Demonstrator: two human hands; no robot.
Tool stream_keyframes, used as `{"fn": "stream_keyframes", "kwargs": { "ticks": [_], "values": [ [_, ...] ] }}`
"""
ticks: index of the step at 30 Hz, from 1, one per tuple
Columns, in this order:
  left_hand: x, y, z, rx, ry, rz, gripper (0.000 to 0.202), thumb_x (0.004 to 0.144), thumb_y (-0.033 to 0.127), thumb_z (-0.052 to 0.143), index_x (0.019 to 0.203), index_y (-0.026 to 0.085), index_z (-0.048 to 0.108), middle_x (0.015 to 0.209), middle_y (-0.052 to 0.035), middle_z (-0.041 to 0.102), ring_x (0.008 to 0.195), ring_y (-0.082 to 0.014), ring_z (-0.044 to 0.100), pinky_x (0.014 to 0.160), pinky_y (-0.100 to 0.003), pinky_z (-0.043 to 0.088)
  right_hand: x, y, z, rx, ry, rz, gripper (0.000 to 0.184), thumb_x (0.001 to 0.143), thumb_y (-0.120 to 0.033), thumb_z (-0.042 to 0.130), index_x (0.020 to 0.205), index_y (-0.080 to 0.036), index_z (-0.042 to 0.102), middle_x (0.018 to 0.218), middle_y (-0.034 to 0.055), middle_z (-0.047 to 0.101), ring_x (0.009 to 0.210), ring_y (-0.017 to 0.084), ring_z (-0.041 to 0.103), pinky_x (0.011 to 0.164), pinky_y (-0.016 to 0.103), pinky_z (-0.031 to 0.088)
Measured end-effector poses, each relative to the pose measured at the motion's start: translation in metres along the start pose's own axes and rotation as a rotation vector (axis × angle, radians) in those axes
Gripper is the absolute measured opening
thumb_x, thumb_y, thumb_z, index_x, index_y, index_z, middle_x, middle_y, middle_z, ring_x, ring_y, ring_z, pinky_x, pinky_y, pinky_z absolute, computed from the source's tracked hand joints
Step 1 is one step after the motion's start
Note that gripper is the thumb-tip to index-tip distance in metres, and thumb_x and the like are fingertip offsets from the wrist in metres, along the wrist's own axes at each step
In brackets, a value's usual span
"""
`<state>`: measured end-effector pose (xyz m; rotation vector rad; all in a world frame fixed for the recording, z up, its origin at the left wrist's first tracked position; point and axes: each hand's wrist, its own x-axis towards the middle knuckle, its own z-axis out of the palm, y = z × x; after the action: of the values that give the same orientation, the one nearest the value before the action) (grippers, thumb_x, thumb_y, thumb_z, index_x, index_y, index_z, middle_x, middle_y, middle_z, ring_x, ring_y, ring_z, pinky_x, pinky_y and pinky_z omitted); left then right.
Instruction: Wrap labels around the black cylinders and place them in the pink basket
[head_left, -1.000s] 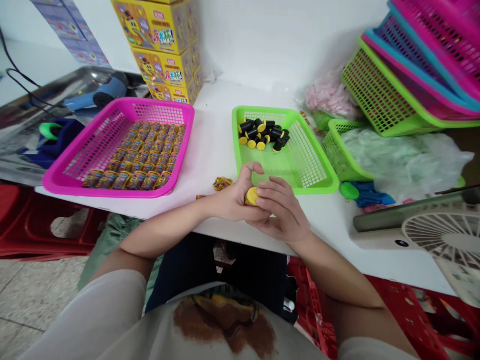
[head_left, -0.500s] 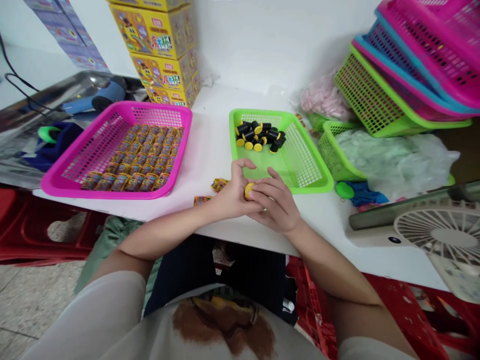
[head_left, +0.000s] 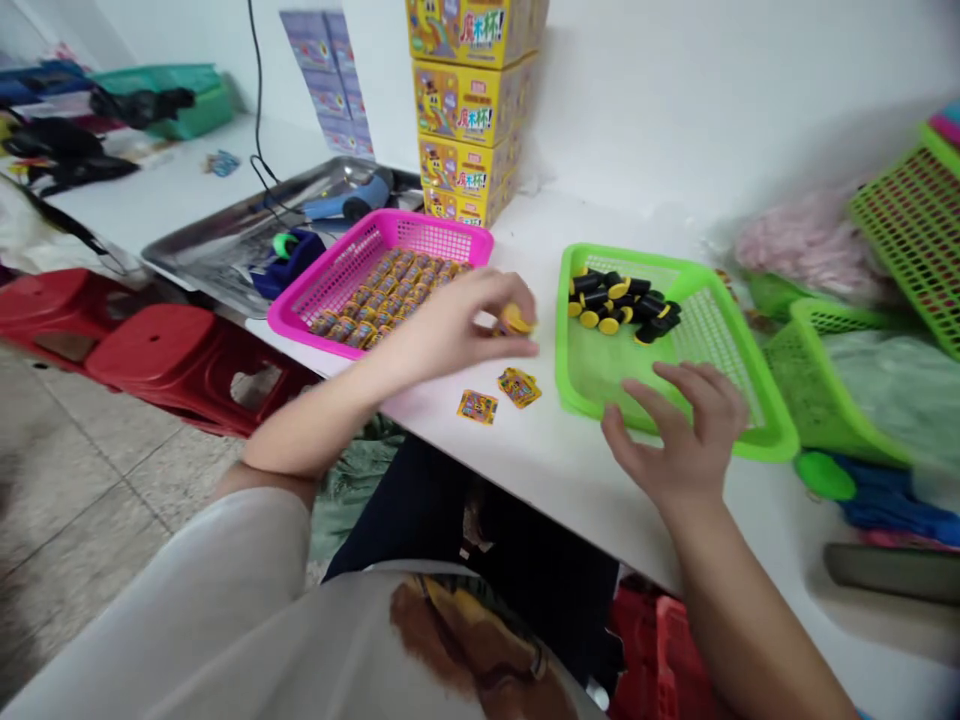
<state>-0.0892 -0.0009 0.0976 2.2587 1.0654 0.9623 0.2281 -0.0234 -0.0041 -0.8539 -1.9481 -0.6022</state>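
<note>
Between the thumb and fingers of my left hand [head_left: 457, 320] is a small yellow-ended cylinder [head_left: 517, 320], held above the table beside the pink basket [head_left: 289, 325]. That basket has rows of small cylinders wrapped in colourful labels [head_left: 397, 285]. My right hand [head_left: 682, 430] is empty, its fingers spread over the near edge of the green basket [head_left: 776, 435]. Several black cylinders with yellow ends [head_left: 609, 300] lie heaped toward the back of the green basket. Flat printed labels [head_left: 478, 407] rest on the table between the hands.
Yellow printed boxes [head_left: 457, 105] are stacked behind the pink basket. A metal tray [head_left: 225, 240] at left holds a blue heat gun [head_left: 349, 200] and a tape dispenser [head_left: 292, 260]. Another green basket [head_left: 810, 370] with plastic bags stands at right. Red stools [head_left: 172, 350] are below left.
My hands have parted: the left has moved away toward the pink basket with the cylinder, and the right has let go and opened. The view has turned left.
</note>
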Motion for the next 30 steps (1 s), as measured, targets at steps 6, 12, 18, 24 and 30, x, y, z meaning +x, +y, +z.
{"fn": "stream_keyframes", "kwargs": {
  "ticks": [6,12,18,24,30],
  "values": [
    [0.02,-0.064,-0.056,0.323,-0.101,-0.475,0.039,0.081,0.036,0.084,0.114,0.017,0.077,0.097,-0.0023,0.077,0.092,-0.0192,0.071,0.091,-0.031,0.054,0.004,0.002,0.01,0.041,-0.119,0.168,0.019,0.093,-0.022,0.073,0.111,-0.029,0.075,0.125,0.0117,0.071,0.119,0.034,0.069,0.104,0.058,0.057],
    [0.019,-0.097,-0.051,0.495,-0.36,-0.635,0.035,0.083,0.043,0.076,0.111,0.023,0.082,0.099,-0.0008,0.083,0.092,-0.0223,0.077,0.089,-0.027,0.054,0.015,0.013,0.007,0.232,-0.216,0.404,0.013,0.097,-0.035,0.068,0.1,-0.029,0.079,0.121,0.0094,0.074,0.119,0.029,0.071,0.106,0.054,0.057],
    [0.02,-0.105,-0.048,0.555,-0.55,-0.554,0.045,0.094,0.042,0.066,0.131,0.021,0.08,0.127,-0.0101,0.081,0.12,-0.0317,0.076,0.114,-0.038,0.052,0.048,0.083,0.029,0.308,-0.807,0.61,0.041,0.09,-0.056,0.07,0.118,-0.028,0.08,0.131,0.0114,0.071,0.132,0.033,0.065,0.112,0.053,0.056],
    [-0.005,-0.06,-0.02,0.668,0.06,-0.228,0.059,0.102,0.034,0.059,0.159,0.018,0.053,0.165,-0.0213,0.05,0.154,-0.0377,0.049,0.13,-0.056,0.038,0.073,0.159,0.085,-0.164,-1.052,0.662,0.085,0.077,-0.036,0.08,0.156,-0.017,0.054,0.153,0.0216,0.06,0.142,0.043,0.057,0.122,0.059,0.048],
    [-0.028,-0.013,0.047,0.356,-0.074,0.063,0.03,0.109,0.027,0.047,0.125,0.023,0.072,0.119,-0.01,0.076,0.109,-0.0234,0.074,0.104,-0.04,0.059,0.076,0.169,0.113,-0.176,-1.234,0.571,0.067,0.073,-0.019,0.074,0.139,-0.016,0.065,0.146,0.0241,0.061,0.138,0.045,0.059,0.12,0.062,0.046]
  ]
}}
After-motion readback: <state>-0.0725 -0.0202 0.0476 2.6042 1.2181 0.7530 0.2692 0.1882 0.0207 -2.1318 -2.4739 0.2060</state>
